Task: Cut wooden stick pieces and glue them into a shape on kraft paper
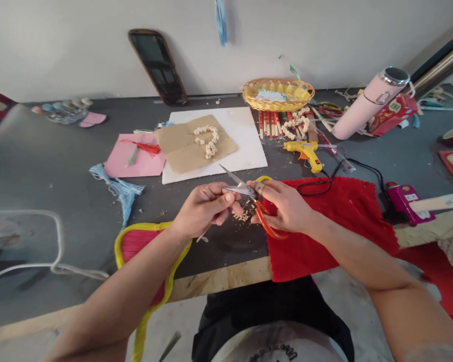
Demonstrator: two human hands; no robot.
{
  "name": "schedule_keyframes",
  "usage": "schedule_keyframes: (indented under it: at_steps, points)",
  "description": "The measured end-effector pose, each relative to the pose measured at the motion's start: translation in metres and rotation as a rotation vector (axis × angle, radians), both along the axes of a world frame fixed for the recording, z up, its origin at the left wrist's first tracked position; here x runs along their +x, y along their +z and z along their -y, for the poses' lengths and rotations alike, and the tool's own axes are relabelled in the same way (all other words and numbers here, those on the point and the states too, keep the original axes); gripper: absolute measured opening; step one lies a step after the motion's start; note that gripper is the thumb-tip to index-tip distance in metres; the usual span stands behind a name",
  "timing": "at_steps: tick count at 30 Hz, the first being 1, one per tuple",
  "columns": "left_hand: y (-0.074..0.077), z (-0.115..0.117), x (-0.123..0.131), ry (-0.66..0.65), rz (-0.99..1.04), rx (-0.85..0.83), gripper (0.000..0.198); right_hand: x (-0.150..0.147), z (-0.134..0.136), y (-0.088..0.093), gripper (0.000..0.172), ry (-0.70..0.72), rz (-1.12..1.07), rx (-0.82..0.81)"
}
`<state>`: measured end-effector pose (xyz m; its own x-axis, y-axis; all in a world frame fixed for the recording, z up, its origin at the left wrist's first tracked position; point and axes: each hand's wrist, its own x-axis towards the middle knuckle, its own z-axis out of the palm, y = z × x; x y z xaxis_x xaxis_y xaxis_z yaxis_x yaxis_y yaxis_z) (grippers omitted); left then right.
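Note:
My right hand is closed on a pair of scissors with orange-red handles, and their metal blades are spread apart. The blades point left, touching or nearly touching the fingertips of my left hand. That hand is pinched shut; a thin pale stick shows below it, though whether the fingers grip it is hidden. Small cut pale pieces lie scattered on the table under both hands. Beyond them, a heart-like outline of pale bits lies on brown paper over a white board.
A red cloth lies under my right forearm. Behind it are a yellow glue gun with a black cord, red-and-cream sticks, a yellow basket and a pink flask. Leftward are a blue tassel and pink paper. A phone leans against the wall.

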<state>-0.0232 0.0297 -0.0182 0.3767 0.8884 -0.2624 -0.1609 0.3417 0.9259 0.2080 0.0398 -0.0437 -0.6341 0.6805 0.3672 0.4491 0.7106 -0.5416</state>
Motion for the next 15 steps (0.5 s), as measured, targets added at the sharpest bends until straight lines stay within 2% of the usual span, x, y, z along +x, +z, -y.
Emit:
schedule_keyframes:
  at_steps: [6, 9, 15]
  points:
    - [-0.0008, 0.0042, 0.0060, 0.159, -0.232, 0.198, 0.024, -0.0018, 0.0019, 0.0003, 0.067, -0.061, -0.014, -0.075]
    - [0.0004, 0.0054, 0.0057, 0.128, -0.239, 0.229, 0.025, -0.0005, 0.0004, -0.0005, 0.069, -0.032, -0.016, -0.053]
    - [-0.0027, 0.0045, 0.0016, 0.072, -0.170, 0.189, 0.026, -0.0004, -0.0013, -0.0003, 0.068, 0.012, -0.039, -0.052]
